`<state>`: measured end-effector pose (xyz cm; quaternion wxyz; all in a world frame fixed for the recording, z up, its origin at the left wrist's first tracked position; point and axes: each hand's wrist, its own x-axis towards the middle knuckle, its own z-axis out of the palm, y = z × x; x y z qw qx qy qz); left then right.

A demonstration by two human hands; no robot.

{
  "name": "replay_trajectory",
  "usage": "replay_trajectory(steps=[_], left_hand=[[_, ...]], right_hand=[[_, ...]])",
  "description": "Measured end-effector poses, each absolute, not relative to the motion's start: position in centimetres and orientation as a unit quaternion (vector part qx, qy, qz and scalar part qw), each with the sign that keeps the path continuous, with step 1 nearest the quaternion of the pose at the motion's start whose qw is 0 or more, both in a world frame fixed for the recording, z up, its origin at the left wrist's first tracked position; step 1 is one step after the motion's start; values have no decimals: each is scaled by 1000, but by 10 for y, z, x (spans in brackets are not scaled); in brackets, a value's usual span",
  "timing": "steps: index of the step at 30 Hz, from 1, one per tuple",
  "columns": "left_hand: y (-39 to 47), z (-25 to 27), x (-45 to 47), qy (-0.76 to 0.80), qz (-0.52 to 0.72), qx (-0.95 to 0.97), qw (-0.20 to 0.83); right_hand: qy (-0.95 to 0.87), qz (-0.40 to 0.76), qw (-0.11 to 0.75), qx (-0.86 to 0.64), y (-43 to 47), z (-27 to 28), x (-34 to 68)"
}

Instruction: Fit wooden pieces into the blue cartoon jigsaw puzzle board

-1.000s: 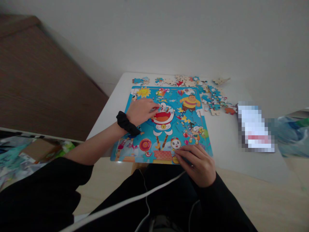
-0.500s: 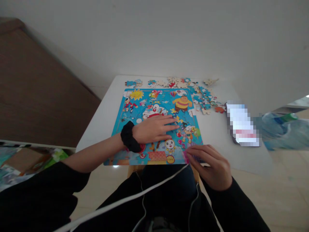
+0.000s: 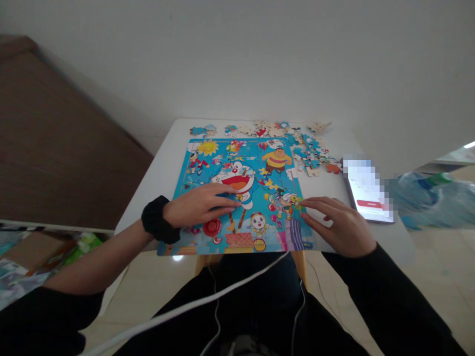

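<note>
A jigsaw puzzle point(image 3: 237, 184) with a blue cartoon picture lies in its flat board at the near side of the table. My left hand point(image 3: 203, 203) rests on the lower left of the picture, palm down, its fingers stretched out and holding nothing. At the board's right edge is my right hand point(image 3: 340, 222). Its index fingertip and thumb touch or hover over that edge, a little apart, with no piece visible between them. Loose puzzle pieces point(image 3: 311, 151) lie heaped along the far and right sides of the board.
The white table point(image 3: 154, 170) stands against a pale wall. A phone point(image 3: 365, 193) with a lit screen lies at the right. Beyond it are clear plastic bottles point(image 3: 438, 198). A white cable point(image 3: 222, 294) crosses my lap. A brown cabinet point(image 3: 67, 138) stands at left.
My left hand has slid left across the picture, uncovering its middle. My right hand has moved from the lower right corner up along the right edge, and its fingers have parted.
</note>
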<state>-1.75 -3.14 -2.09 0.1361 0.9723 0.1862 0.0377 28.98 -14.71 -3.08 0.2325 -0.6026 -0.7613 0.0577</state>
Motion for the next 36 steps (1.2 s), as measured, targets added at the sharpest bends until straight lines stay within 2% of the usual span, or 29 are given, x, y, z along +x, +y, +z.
replay_trajectory(steps=[6,9,12,16,23,29,36], left_hand=[[-19,-17,-14,223,60,965,122],[-19,-18,15,188,63,974,106],[-18,-22,49,133,44,987,80],[-13,-29,67,137,-11,989,50],[-9,-25,12,180,-58,979,74],[-10,-17,-46,237,-99,959,116],[-10,-7,-61,249,-60,960,113]], right_hand=[[-775,23,205,-597,-131,-37,283],[-770,2,205,-605,-128,-41,279],[-760,-2,213,-614,-126,-42,275],[-754,5,230,-615,-127,-46,276],[-755,-13,283,-592,-128,-57,280],[-750,27,313,-582,-139,-35,286],[-830,78,197,-516,-142,6,294]])
